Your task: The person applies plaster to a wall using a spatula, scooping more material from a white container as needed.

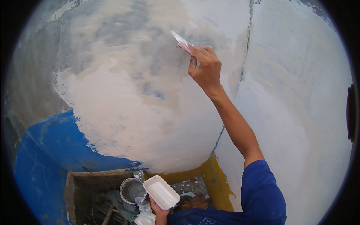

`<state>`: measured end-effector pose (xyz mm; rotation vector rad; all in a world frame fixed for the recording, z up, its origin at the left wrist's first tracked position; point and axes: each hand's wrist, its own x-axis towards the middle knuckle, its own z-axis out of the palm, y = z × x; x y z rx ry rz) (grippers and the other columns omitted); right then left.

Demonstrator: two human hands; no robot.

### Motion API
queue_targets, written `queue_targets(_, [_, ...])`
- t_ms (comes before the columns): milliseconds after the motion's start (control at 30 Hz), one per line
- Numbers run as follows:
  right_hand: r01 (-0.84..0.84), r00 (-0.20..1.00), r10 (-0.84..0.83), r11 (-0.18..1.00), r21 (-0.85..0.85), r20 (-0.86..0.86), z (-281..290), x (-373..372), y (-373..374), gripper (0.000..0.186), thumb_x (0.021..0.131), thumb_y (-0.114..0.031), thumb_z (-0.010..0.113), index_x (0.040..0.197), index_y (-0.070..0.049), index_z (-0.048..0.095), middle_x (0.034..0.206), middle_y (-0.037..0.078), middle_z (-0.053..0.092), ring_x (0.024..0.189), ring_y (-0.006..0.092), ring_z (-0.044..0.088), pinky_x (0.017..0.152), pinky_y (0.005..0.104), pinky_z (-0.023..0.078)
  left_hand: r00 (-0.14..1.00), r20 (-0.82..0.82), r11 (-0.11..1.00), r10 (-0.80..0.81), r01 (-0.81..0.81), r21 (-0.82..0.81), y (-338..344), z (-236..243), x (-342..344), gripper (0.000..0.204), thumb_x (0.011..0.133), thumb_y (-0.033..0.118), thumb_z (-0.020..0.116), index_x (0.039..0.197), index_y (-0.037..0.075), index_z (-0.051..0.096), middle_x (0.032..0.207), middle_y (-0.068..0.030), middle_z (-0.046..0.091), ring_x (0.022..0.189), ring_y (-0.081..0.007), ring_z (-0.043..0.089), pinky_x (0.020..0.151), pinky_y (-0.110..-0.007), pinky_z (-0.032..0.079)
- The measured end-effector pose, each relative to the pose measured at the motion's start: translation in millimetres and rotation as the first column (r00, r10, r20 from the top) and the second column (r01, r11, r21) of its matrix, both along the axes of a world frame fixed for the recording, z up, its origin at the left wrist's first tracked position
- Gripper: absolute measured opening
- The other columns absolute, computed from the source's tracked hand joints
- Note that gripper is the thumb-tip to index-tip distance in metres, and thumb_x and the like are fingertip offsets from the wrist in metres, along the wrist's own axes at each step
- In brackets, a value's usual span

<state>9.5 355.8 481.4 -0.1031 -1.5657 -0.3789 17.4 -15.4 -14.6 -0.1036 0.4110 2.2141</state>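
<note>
In my right hand (206,67), raised to the wall, is a putty knife (182,40) with a pinkish handle part and a wide blade smeared white. Its blade meets or nearly meets the wall (123,101), where patchy white filler lies over grey; I cannot tell if they touch. Down at my waist, my left hand (159,208) grips a white rectangular tub (162,192) from below, with white paste inside. Most of that hand's fingers are hidden under the tub.
A round bucket (132,191) with greyish contents stands just left of the tub. Below the wall is a rough-edged box-like recess (86,174) holding sticks and rags. Blue paint (52,150) covers the lower left wall, yellow-brown paint (215,183) the lower right. A cracked corner line (245,56) runs down the wall.
</note>
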Motion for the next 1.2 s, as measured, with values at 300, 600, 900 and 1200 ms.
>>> queue_targets(300, [0.265,0.932,-0.302,0.945,-0.193,-0.2,9,93,118,0.036,0.077,0.004,0.063,0.11,-0.007,0.074,0.096,0.011,0.074,0.085,0.0288,0.066,0.076,0.0382,0.053,0.996,0.083,0.999,0.045,-0.044,-0.008,-6,11,3,0.066,0.098,0.061,0.043,0.146,0.015,0.044,0.136,-0.009,0.059,0.121,-0.0356,0.059,0.102,-0.059,0.047])
queue_targets(600, [-0.027,0.99,0.021,0.999,-0.039,-0.139,-68,70,61,0.043,0.071,0.009,0.064,0.111,-0.005,0.072,0.099,0.008,0.074,0.087,0.0294,0.066,0.076,0.0381,0.053,0.999,0.029,0.999,-0.041,0.041,-0.006,4,-1,-8,0.069,0.097,0.063,0.045,0.149,0.018,0.043,0.145,-0.0076,0.053,0.129,-0.0365,0.053,0.108,-0.06,0.041])
queue_targets(900, [0.042,0.999,-0.04,0.988,-0.148,0.019,-114,53,49,0.049,0.067,0.008,0.066,0.113,-0.008,0.072,0.101,0.008,0.073,0.089,0.0285,0.066,0.073,0.0364,0.055,0.999,0.038,0.999,-0.027,0.028,-0.025,4,6,-2,0.069,0.097,0.063,0.044,0.149,0.017,0.043,0.144,-0.0085,0.054,0.129,-0.0372,0.053,0.108,-0.061,0.041])
queue_targets(1200, [0.347,0.915,-0.373,0.922,-0.174,-0.154,-107,80,108,0.051,0.07,0.007,0.066,0.118,-0.008,0.071,0.109,0.011,0.07,0.093,0.0325,0.064,0.077,0.0405,0.055,0.998,0.041,0.998,-0.055,0.056,-0.015,17,26,2,0.066,0.099,0.06,0.042,0.148,0.015,0.042,0.14,-0.0101,0.056,0.123,-0.0366,0.058,0.102,-0.059,0.047])
